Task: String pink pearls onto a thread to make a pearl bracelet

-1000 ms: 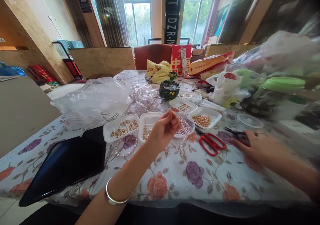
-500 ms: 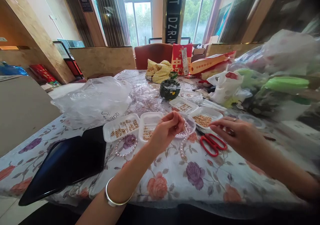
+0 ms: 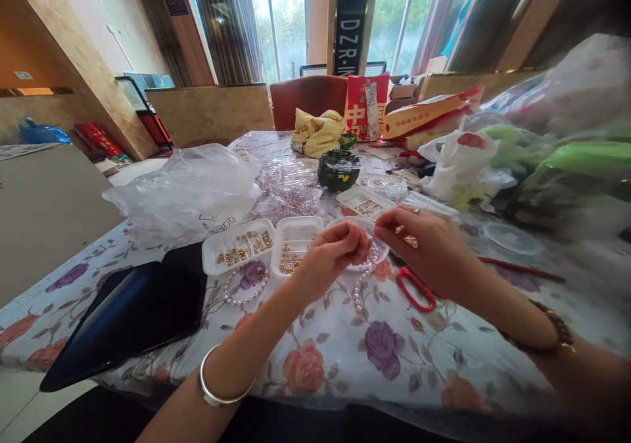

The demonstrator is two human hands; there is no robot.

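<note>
My left hand [image 3: 340,249] is closed in a pinch at the middle of the table, over the near edge of a round clear tub [image 3: 340,222]. A string of pearl beads [image 3: 359,292] runs from beside its fingertips down to the tablecloth. My right hand [image 3: 424,242] is just right of it, thumb and forefinger pinched together close to the left fingertips. Whatever that pinch holds is too small to make out. Beneath the right hand lie red-handled scissors [image 3: 417,292], their blades mostly hidden. Gold beads [image 3: 410,240] show between its fingers.
Left of my hands are two white trays [image 3: 211,252] [image 3: 298,223] of gold beads and a pearl bracelet [image 3: 245,292]. A black tray-like object [image 3: 133,325] and plastic bag [image 3: 182,190] lie further left. Behind stand a dark green coil [image 3: 338,170], and bags [image 3: 463,160] crowd the right.
My right hand has moved left and now meets the left fingertips, covering the gold bead tub and part of the scissors. My left hand stays nearly in place. The view has shifted slightly.
</note>
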